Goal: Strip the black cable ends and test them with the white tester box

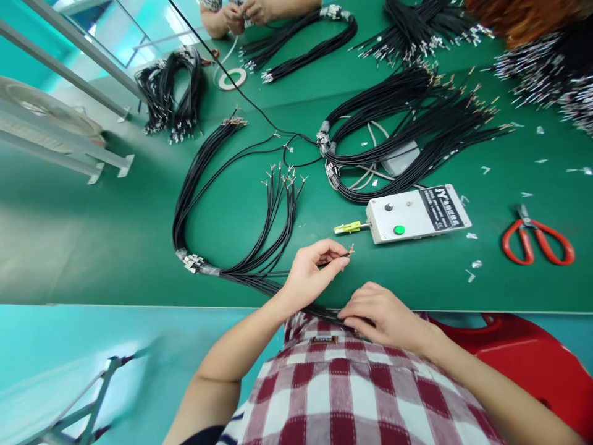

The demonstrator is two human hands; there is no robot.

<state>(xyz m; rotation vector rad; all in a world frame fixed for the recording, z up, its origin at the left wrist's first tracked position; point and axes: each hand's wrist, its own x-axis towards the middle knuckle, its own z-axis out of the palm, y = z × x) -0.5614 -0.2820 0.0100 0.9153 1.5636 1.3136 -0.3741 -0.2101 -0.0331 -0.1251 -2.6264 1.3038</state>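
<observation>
Between its thumb and fingers, my left hand (315, 269) pinches a black cable whose bare copper ends stick out past the fingertips. My right hand (382, 314) rests at the table's front edge with curled fingers on the black cable bundle (252, 279), which runs over the edge into my lap; what exactly the fingers grip is partly hidden. White connectors (192, 262) are gathered at the bundle's bend on the left. Just beyond my left hand lies a white control box (419, 213) with a green button and a yellow-green tip (348, 228).
Red-handled pliers (537, 238) lie at the right amid white scraps. Further cable bundles (370, 111) cover the back of the green table (115, 247). Another person's hands (243, 15) work at the far side. A red stool (523, 364) stands at lower right.
</observation>
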